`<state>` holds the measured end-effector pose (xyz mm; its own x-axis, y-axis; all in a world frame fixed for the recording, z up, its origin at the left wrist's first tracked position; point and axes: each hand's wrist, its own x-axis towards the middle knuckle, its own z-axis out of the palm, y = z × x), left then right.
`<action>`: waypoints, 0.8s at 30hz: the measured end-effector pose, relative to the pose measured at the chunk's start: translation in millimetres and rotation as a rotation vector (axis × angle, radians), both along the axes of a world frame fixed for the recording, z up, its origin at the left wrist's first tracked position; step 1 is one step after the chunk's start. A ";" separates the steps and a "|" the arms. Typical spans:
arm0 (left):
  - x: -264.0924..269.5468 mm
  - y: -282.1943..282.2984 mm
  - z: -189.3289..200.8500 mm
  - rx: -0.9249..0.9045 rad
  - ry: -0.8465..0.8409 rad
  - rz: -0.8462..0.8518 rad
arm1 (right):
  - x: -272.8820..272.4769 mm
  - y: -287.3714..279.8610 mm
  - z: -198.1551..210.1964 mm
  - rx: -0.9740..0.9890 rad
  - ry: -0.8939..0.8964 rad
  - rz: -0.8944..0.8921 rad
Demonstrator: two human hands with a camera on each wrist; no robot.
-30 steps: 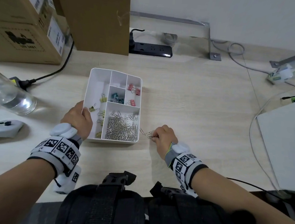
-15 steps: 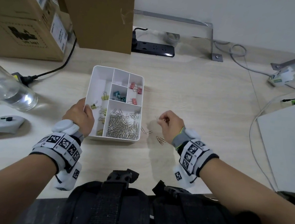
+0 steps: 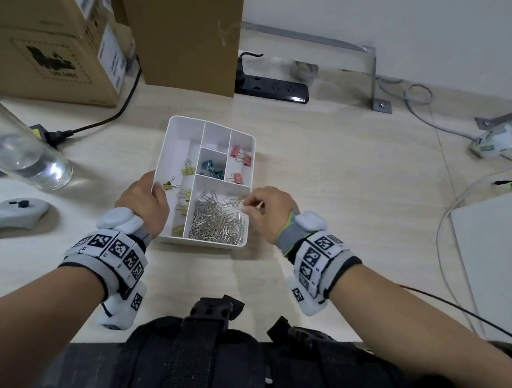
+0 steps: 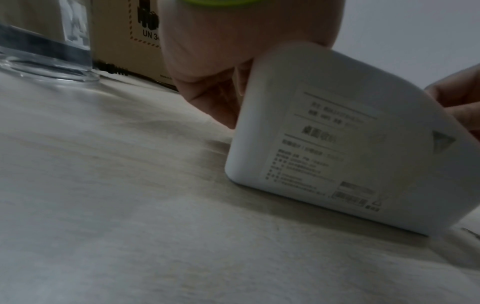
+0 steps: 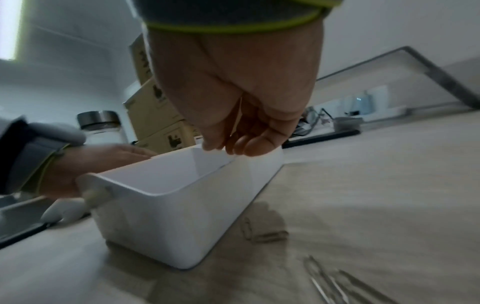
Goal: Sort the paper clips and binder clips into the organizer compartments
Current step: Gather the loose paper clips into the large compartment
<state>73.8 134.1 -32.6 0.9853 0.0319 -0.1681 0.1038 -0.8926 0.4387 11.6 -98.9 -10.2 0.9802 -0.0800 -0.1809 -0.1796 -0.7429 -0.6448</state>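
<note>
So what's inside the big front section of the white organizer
A heap of silver paper clips fills that section of the organizer. The right hand hovers over its right edge, hiding that corner; anything under the heap can't be seen.

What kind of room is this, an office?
Probably an office or lab workbench doubling as storage: cardboard boxes stacked at the back, a power strip and loose cables on the desk, and a clip organizer being filled.

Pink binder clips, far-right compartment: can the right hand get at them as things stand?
Probably yes. The right hand hovers at the organizer's right rim, just nearer than the pink binder clips; the compartment is open-topped, nothing covers it.
</note>
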 end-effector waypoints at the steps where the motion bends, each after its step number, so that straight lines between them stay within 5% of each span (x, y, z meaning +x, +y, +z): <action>1: -0.2 0.2 0.2 -0.001 0.000 -0.003 | -3.7 -7.2 -3.3 -0.008 -0.023 -0.036; 10: -3.7 -3.4 9.8 -0.012 -0.027 -0.015 | -59.5 -69.5 -44.5 -0.295 0.238 -0.006; 24: -5.0 -3.4 10.3 0.003 -0.026 -0.009 | -87.5 -48.7 -58.2 -0.176 0.083 -0.078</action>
